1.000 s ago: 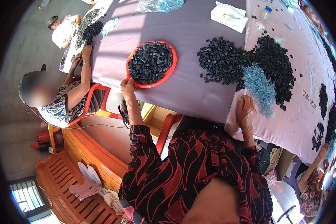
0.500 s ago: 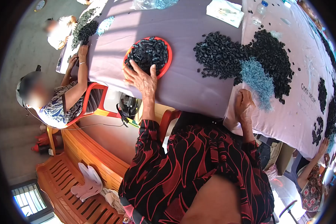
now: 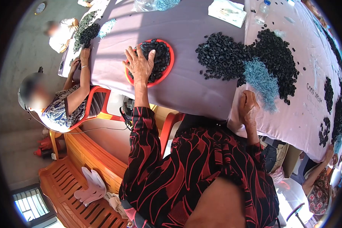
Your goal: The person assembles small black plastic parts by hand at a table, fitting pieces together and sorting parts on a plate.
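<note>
My left hand, fingers spread, rests over the black parts heaped in a round red tray. Nothing shows gripped in it. Curled closed on the cloth is my right hand, beside a pile of small light-blue pieces; whatever its fingers may hold is hidden. Behind that pile lie a heap of small black ring-like parts and another black heap to its left.
A tissue pack, a plastic bottle and a clear bag of blue pieces stand at the back. On the left, a seated person works at another black pile. An orange slatted bench is below the table.
My left hand has shifted left and slightly up over the red tray. My right hand stays closed in nearly the same spot.
</note>
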### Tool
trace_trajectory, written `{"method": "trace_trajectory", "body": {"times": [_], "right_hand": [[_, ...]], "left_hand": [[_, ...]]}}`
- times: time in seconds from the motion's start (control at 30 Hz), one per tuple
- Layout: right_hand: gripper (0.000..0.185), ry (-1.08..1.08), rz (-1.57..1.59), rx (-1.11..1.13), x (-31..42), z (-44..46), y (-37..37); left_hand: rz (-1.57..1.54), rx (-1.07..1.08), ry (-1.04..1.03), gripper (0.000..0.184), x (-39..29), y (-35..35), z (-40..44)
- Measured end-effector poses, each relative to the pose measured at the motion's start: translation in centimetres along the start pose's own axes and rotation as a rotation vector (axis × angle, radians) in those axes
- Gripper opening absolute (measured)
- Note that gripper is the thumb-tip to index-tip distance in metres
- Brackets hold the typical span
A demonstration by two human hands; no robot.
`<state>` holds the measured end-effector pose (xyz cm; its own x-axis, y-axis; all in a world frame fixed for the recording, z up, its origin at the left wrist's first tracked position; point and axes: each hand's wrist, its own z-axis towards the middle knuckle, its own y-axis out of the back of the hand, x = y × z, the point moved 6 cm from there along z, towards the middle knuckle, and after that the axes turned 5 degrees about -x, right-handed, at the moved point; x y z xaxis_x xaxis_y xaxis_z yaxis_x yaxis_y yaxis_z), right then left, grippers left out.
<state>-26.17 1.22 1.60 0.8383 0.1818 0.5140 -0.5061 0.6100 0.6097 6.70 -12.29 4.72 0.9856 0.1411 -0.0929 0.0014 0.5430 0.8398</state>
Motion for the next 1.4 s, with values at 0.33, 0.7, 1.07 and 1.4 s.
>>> {"method": "trace_trajectory", "body": {"times": [0.33, 0.7, 1.07, 1.4], "right_hand": [[0.008, -0.035, -0.002, 0.027, 0.3, 0.3, 0.0], [0.006, -0.061, -0.009, 0.038, 0.4, 0.3, 0.2], [0.006, -0.061, -0.024, 0.046, 0.2, 0.3, 0.1], [0.006, -0.037, -0.016, 0.021, 0.4, 0.0, -0.2]], "left_hand": [[-0.045, 0.125, -0.084, 0.052, -0.1, -2.0, 1.2], [-0.069, 0.115, -0.067, 0.053, 0.4, -2.7, 0.7], [-0.130, 0.088, -0.075, 0.056, 0.1, -2.9, -0.2], [-0.019, 0.108, -0.034, 0.051, 0.6, -3.6, -2.0]]}}
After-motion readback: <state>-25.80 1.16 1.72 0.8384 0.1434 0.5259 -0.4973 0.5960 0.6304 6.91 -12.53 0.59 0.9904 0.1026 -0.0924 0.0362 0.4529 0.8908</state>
